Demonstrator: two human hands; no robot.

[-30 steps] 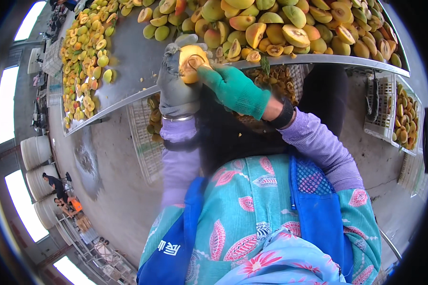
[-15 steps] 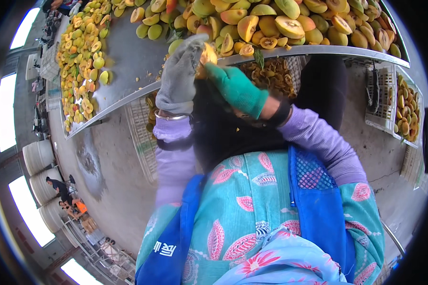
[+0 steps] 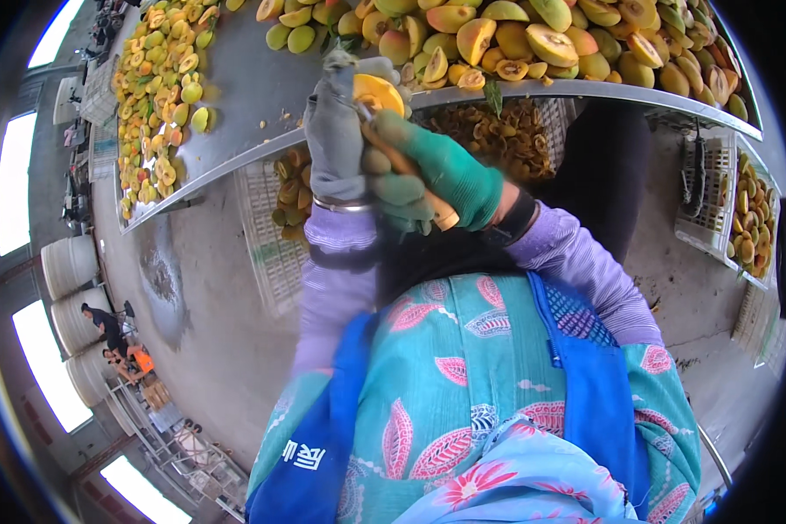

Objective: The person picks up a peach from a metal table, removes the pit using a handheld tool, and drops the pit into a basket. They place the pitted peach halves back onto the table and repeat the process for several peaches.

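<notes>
The person in front of me has the left hand (image 3: 336,131), gloved in grey, clamped on a half fruit (image 3: 378,93), its yellow cut face in view, held up by the near edge of the metal surface (image 3: 244,96). The right hand (image 3: 445,170), in a green glove, is wrapped around the wooden handle of a tool (image 3: 398,156). The tool's thin tip comes up to the lower rim of the half fruit; from here I can't tell whether it is in the flesh.

Beyond the hands lies a big heap (image 3: 541,39) of cut fruit, green, yellow and reddish, with a leaf (image 3: 494,96) hanging at the surface's edge. A second pile (image 3: 162,96) spreads along the left end. Underneath I see brown scraps (image 3: 498,135) and, left of the knees, a pale crate (image 3: 275,262). Another crate (image 3: 703,175) of fruit stands off to the right. Far over on the left, people (image 3: 103,323) are near big white tubs (image 3: 70,266).
</notes>
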